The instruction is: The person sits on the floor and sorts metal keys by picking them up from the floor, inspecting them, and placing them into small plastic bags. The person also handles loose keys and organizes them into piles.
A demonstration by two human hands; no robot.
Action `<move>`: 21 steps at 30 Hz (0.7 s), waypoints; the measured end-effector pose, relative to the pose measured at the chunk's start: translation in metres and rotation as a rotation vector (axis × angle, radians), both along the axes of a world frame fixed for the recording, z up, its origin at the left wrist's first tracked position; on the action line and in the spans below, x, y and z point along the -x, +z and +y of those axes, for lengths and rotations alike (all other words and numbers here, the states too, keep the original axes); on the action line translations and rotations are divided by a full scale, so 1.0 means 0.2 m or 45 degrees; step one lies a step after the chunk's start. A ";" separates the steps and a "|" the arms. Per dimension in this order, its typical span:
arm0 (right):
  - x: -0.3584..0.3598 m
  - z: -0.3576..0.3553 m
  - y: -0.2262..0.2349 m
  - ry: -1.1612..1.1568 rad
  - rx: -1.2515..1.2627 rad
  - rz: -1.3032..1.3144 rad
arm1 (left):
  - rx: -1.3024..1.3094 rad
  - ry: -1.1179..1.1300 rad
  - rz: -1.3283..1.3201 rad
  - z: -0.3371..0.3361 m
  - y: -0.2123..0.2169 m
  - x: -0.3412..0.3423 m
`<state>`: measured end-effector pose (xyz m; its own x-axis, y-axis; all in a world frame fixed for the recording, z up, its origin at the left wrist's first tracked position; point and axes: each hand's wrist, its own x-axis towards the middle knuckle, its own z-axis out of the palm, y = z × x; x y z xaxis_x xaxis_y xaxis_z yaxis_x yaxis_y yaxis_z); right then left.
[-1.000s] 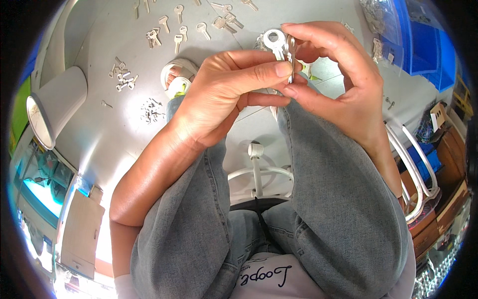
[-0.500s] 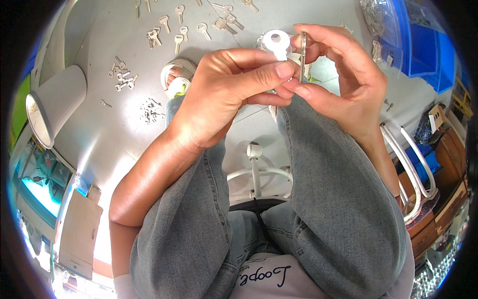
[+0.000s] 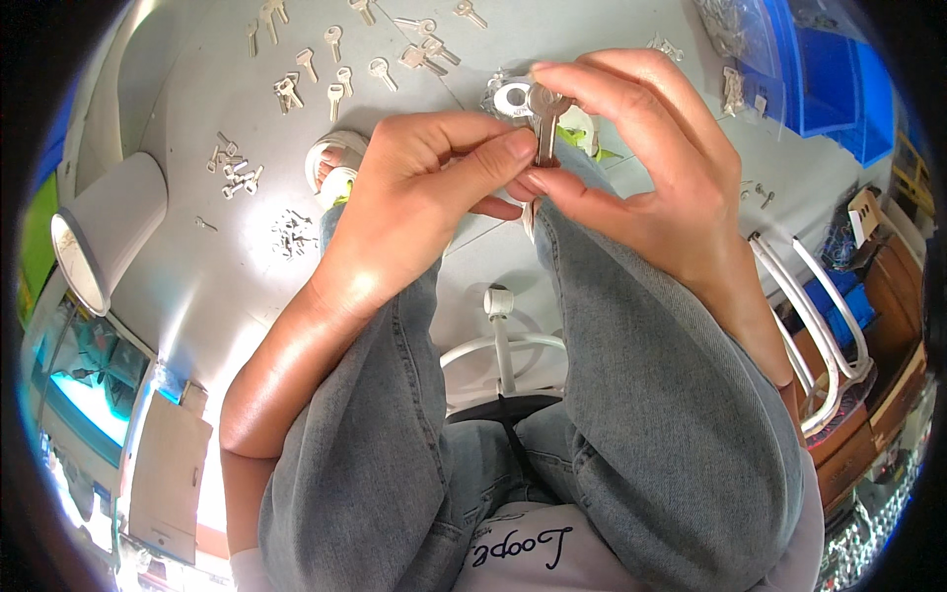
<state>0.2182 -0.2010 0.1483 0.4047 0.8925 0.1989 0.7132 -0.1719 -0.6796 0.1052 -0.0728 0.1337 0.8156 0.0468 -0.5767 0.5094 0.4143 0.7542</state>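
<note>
Both of my hands are raised together above my knees. My left hand pinches a pale, shiny key between thumb and fingers; its round head with a large hole sticks up past the thumb, and its blade is mostly hidden. In my right hand a darker metal key stands upright between thumb and index finger, its flat side showing. The two keys overlap in view, the darker one partly in front; whether they touch I cannot tell.
Loose keys lie scattered on the grey floor, with a small cluster and a pile of small metal pieces at left. A white bin stands far left. Blue containers and white metal tubing are at right.
Both hands have shifted slightly left. The right-hand key has turned from edge-on to flat-side view and has come next to the left-hand key.
</note>
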 end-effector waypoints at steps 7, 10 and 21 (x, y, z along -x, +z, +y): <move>-0.02 -0.06 -0.04 0.006 -0.045 0.286 | 0.043 -0.023 -0.147 -0.04 -0.04 0.01; -0.02 -0.07 -0.04 -0.012 -0.052 0.403 | 0.255 0.021 -0.145 -0.05 -0.04 0.00; -0.01 -0.09 -0.05 0.019 -0.010 0.825 | 0.371 0.001 -0.135 -0.02 -0.04 0.01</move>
<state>0.2209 -0.2193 0.1393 0.4325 0.8985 -0.0753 0.1604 -0.1589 -0.9742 0.1026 -0.0777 0.1257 0.8721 -0.1071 -0.4775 0.4336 0.6213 0.6526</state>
